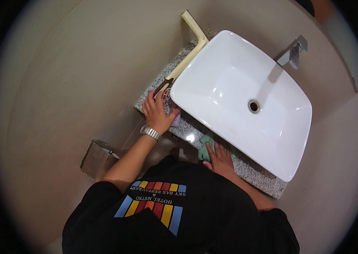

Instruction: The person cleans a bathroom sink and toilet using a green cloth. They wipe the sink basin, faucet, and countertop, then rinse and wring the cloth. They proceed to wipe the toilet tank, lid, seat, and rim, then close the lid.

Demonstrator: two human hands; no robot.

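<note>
My left hand (157,115) is at the left end of the granite counter (257,171), its fingers apart. Its fingertips touch or hover over a dark brown piece (168,83) and a small pink object (166,94); I cannot tell which are touched. Beside the thumb, partly covered, is a small purple item (175,120). My right hand (221,159) presses a crumpled green cloth (206,149) against the counter's front strip, with fingers stretched over it. Between counter and wall side stands the white basin (234,101), close to both hands.
A long, bent cream-coloured bar (191,53) lies along the basin's left side, its end reaching past the counter. A chrome tap (293,53) rises behind the basin, and a drain (254,106) sits inside. A metallic box (98,160) is low at left, near my left forearm.
</note>
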